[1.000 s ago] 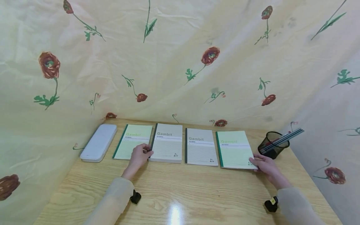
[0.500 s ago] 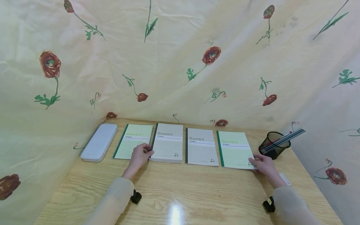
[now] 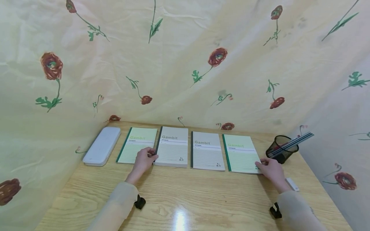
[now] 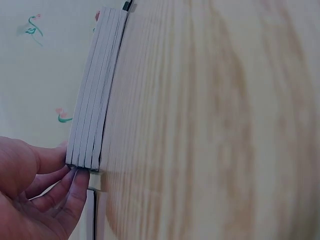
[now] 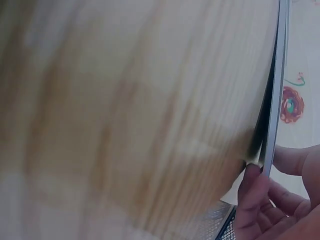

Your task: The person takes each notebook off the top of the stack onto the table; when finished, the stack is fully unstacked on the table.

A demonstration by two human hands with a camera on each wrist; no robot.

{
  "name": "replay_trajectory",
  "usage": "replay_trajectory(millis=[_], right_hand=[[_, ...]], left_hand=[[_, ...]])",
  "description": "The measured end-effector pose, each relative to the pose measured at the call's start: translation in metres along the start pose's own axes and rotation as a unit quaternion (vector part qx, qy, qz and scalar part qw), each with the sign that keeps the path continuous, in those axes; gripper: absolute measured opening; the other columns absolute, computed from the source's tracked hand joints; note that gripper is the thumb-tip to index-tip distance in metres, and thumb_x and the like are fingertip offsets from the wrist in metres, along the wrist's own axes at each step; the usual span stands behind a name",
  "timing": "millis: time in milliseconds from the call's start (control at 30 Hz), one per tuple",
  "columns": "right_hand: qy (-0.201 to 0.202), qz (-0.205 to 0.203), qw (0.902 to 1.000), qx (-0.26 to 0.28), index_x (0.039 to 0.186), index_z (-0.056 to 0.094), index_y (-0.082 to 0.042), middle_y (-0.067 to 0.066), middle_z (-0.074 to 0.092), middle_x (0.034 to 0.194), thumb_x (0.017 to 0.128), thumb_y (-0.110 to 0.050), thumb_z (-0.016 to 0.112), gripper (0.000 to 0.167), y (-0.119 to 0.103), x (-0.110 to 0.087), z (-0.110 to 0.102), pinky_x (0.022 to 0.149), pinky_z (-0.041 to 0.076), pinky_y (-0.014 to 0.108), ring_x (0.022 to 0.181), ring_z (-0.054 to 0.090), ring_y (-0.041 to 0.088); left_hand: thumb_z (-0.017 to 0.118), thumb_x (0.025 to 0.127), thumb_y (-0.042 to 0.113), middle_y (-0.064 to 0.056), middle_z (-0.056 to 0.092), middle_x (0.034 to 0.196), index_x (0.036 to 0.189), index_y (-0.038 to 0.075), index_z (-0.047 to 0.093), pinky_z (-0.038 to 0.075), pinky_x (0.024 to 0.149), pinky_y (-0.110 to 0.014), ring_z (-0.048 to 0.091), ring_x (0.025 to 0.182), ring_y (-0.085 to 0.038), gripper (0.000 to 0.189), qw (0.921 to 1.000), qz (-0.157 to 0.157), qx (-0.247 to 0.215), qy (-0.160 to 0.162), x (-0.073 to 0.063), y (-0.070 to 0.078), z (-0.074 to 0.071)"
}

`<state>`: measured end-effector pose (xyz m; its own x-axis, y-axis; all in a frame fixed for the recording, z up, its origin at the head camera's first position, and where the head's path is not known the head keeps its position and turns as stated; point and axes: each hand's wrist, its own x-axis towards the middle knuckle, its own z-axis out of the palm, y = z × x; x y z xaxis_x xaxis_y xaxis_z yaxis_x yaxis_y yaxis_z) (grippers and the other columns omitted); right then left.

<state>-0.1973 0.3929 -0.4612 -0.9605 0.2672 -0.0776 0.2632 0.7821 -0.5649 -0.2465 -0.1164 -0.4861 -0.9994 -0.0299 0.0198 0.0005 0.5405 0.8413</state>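
Several grey "Gambit" notebooks (image 3: 171, 146) lie stacked on the table. My left hand (image 3: 143, 159) holds this stack at its left spine edge, near the front corner; in the left wrist view the thumb is at the cover and the fingertips are against the spine side. My right hand (image 3: 271, 169) pinches the front right corner of a light green notebook (image 3: 241, 154), thumb on top and fingers at its underside. In the right wrist view a gap shows under this notebook's edge (image 5: 272, 110). Between them lies another grey notebook (image 3: 206, 150). A second green notebook (image 3: 140, 141) lies partly behind my left hand.
A white case (image 3: 101, 146) stands at the far left of the table (image 3: 202, 195). At the right, a black mesh pen cup (image 3: 279, 157) holds striped sticks leaning right. A small white object (image 3: 292, 184) lies beside my right wrist. Floral cloth (image 3: 173, 64) hangs behind.
My right hand has shifted slightly with the green notebook's corner, and the small white object by the right wrist has come into view. The left hand keeps its place.
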Motion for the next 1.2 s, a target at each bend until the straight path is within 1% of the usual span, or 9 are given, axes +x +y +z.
replay_trajectory(millis=[67, 200, 367, 467, 700, 833, 933, 1200], right_hand=[[0.003, 0.002, 0.9998, -0.02, 0.119, 0.06, 0.013, 0.018, 0.06, 0.091, 0.097, -0.027, 0.062, 0.046, 0.0, 0.0, 0.001, 0.062, 0.039, 0.033, 0.077, 0.052, 0.027], [0.001, 0.01, 0.9993, -0.037, 0.12, 0.06, 0.012, 0.019, 0.06, 0.093, 0.098, -0.027, 0.06, 0.045, 0.001, 0.0, 0.002, 0.063, 0.039, 0.034, 0.079, 0.052, 0.028], [-0.005, 0.013, 0.9993, -0.036, 0.121, 0.059, 0.012, 0.022, 0.062, 0.099, 0.097, -0.025, 0.057, 0.044, 0.0, -0.004, -0.001, 0.064, 0.041, 0.035, 0.083, 0.053, 0.03], [-0.005, 0.014, 0.9995, -0.027, 0.121, 0.059, 0.011, 0.022, 0.061, 0.099, 0.096, -0.025, 0.057, 0.044, -0.001, -0.006, -0.002, 0.063, 0.041, 0.034, 0.082, 0.054, 0.029], [0.011, 0.018, 0.9994, -0.027, 0.123, 0.058, 0.009, 0.026, 0.061, 0.108, 0.096, -0.027, 0.058, 0.045, -0.007, -0.008, -0.001, 0.064, 0.042, 0.035, 0.086, 0.055, 0.031], [0.028, -0.004, 0.9992, -0.028, 0.122, 0.059, 0.009, 0.026, 0.062, 0.106, 0.096, -0.027, 0.059, 0.045, -0.019, -0.007, 0.001, 0.066, 0.042, 0.038, 0.087, 0.056, 0.033], [0.03, -0.028, 0.9989, -0.024, 0.119, 0.06, 0.01, 0.026, 0.062, 0.102, 0.097, -0.028, 0.061, 0.044, -0.029, -0.006, 0.004, 0.067, 0.043, 0.039, 0.085, 0.057, 0.034], [0.024, -0.061, 0.9977, -0.015, 0.117, 0.062, 0.008, 0.024, 0.063, 0.103, 0.098, -0.031, 0.062, 0.043, -0.057, -0.003, 0.019, 0.065, 0.041, 0.034, 0.082, 0.056, 0.029]], left_hand=[[0.07, 0.092, 0.004, -0.014, 0.066, 0.102, 0.116, -0.005, 0.066, 0.053, 0.073, -0.036, 0.062, 0.089, -0.026, 0.026, 1.0, 0.002, 0.002, 0.001, 0.0, 0.0, 0.0], [0.07, 0.092, 0.005, -0.013, 0.067, 0.103, 0.116, -0.004, 0.066, 0.053, 0.074, -0.036, 0.062, 0.09, -0.025, 0.026, 1.0, 0.0, 0.001, 0.0, -0.001, 0.0, 0.0], [0.071, 0.091, 0.006, -0.012, 0.067, 0.103, 0.116, -0.004, 0.066, 0.053, 0.073, -0.035, 0.062, 0.09, -0.025, 0.027, 1.0, 0.002, -0.001, -0.004, -0.001, 0.001, 0.0], [0.071, 0.091, 0.006, -0.012, 0.067, 0.103, 0.117, -0.004, 0.066, 0.053, 0.073, -0.035, 0.062, 0.09, -0.025, 0.028, 1.0, 0.002, 0.001, -0.005, -0.001, 0.001, 0.0], [0.07, 0.092, 0.007, -0.013, 0.067, 0.103, 0.116, -0.004, 0.066, 0.052, 0.073, -0.036, 0.062, 0.09, -0.026, 0.026, 1.0, 0.001, -0.003, -0.005, 0.0, 0.0, 0.0], [0.071, 0.092, 0.007, -0.013, 0.067, 0.103, 0.117, -0.004, 0.066, 0.053, 0.073, -0.036, 0.062, 0.09, -0.026, 0.028, 1.0, 0.0, 0.002, -0.002, 0.0, -0.001, 0.0], [0.072, 0.091, 0.007, -0.013, 0.066, 0.104, 0.118, -0.003, 0.066, 0.052, 0.074, -0.036, 0.062, 0.091, -0.026, 0.029, 1.0, -0.004, 0.005, 0.0, 0.001, 0.0, 0.0], [0.072, 0.092, 0.008, -0.013, 0.066, 0.105, 0.119, -0.003, 0.066, 0.053, 0.077, -0.037, 0.062, 0.093, -0.026, 0.03, 0.9999, -0.007, 0.008, -0.004, 0.001, 0.001, -0.001]])
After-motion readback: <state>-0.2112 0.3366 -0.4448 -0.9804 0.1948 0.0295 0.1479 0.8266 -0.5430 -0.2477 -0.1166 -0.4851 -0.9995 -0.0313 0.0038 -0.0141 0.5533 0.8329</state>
